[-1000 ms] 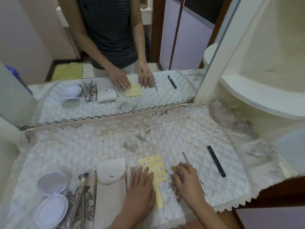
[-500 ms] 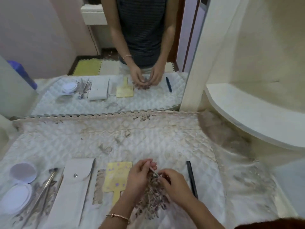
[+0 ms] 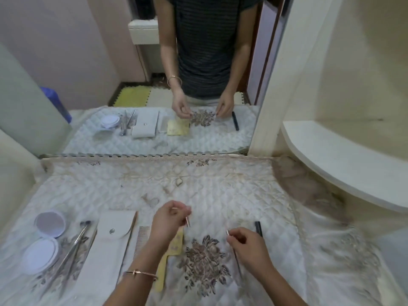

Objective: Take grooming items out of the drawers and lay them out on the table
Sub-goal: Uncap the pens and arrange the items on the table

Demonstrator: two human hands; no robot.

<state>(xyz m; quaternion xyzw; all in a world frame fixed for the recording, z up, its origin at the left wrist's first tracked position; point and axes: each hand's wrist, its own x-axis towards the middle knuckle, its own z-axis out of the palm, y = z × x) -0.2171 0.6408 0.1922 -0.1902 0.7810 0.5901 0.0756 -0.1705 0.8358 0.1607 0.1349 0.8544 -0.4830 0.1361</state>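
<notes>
**Tools pinched in each hand, table edge close below**

Metal is what both hands carry. The left hand (image 3: 170,219) pinches a short, thin metal tool (image 3: 187,222) between thumb and fingertips, and only its lower end shows below the fingers. The right hand (image 3: 247,244) pinches a second slim metal tool (image 3: 228,232), whose tip pokes out past the thumb while its shaft runs back under the hand. Both are held just above the quilted cloth (image 3: 220,195), on either side of its embroidered flower (image 3: 204,261).

Such pieces are likely light, stiff and slick, with fine ends. A fingertip pinch near the middle of the shaft suits them better than a full grasp. They probably should be lowered flat, since a dropped one could slide on the satin-like cloth or roll.

Bare cloth lies over and beyond the flower, between the yellow paddle (image 3: 174,241) under the left wrist and the black comb (image 3: 258,228) just beyond the right hand. Further left the row is crowded: a fine-toothed comb (image 3: 141,237), a white snap pouch (image 3: 110,239), loose metal tools (image 3: 77,241) and an open round compact (image 3: 49,224). The near table edge sits close under the forearms, so anything set down low could slip off. Toward the mirror (image 3: 154,129) the cloth is open, and at the right it sags off the table below a white shelf (image 3: 331,162).
</notes>
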